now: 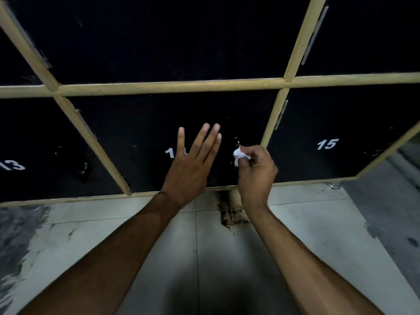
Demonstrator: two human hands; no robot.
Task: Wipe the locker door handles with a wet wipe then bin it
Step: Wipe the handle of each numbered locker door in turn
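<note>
Mid-wipe as I read it: right hand (255, 172) pinches the wet wipe (238, 154) at 3 o'clock on the middle locker door (136, 130), left hand (188, 164) splayed flat, binning still to do

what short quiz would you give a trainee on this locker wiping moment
1. Which hand pinches the wet wipe? A left hand; B right hand; C neither.
2. True or false: the left hand is curled into a fist.
3. Fill in: the locker door to the right of the right hand is numbered __.
Key: 1 B; 2 false, its fingers are straight; 3 15.
</note>
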